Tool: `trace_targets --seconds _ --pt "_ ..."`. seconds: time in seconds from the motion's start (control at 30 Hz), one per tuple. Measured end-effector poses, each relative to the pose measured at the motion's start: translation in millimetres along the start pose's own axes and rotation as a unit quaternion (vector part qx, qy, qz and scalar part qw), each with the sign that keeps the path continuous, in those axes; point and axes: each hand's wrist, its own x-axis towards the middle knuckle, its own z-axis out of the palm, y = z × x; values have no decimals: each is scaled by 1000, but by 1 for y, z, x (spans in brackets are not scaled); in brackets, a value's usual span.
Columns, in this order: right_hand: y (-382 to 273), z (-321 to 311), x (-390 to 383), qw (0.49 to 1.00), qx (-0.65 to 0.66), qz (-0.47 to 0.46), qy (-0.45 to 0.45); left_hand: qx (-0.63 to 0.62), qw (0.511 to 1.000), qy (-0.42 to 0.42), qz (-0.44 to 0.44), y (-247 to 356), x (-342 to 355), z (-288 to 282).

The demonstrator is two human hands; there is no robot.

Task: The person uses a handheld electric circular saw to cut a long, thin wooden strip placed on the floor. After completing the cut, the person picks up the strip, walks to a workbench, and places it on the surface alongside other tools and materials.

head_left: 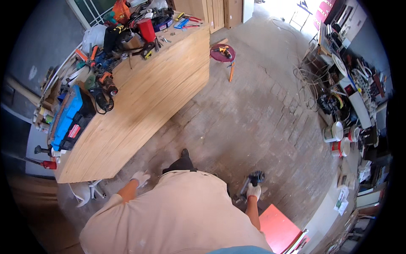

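In a white work glove, my left hand (141, 178) hangs at my side, its fingers stretched out and nothing in them. It is nearest to the low end of the plywood stack and some white curved pieces (86, 192) on the floor. My right hand (253, 191), also in a white glove, is closed round the handle of a blue-and-black power tool (256, 176). I carry the tool low at my right side, above the brick floor; its exact kind is too small to make out.
A tall plywood stack (139, 110) at left bears tools, a red cup (146, 29) and a blue-and-black case (72, 116). Ahead, a round stool (221, 56) holds a drill. Buckets (334, 132), cables and clutter line the right; a red panel (279, 228) is beside me.
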Motion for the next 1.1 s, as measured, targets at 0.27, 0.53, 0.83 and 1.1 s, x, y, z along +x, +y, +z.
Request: trace_targets --seconds 0.27,0.53,0.83,1.1 --pt "-358 -41 91 917 269 -290 -54 82 996 20 -29 -79 97 32" --pt "-763 -13 132 817 443 -271 -251 -426 898 -59 -97 122 282 -79" --pt "-1060 79 163 791 445 -393 -149 -125 971 124 161 253 303 -237" --pt "-1103 123 104 823 429 -305 -216 -69 997 -20 22 192 370 -204"
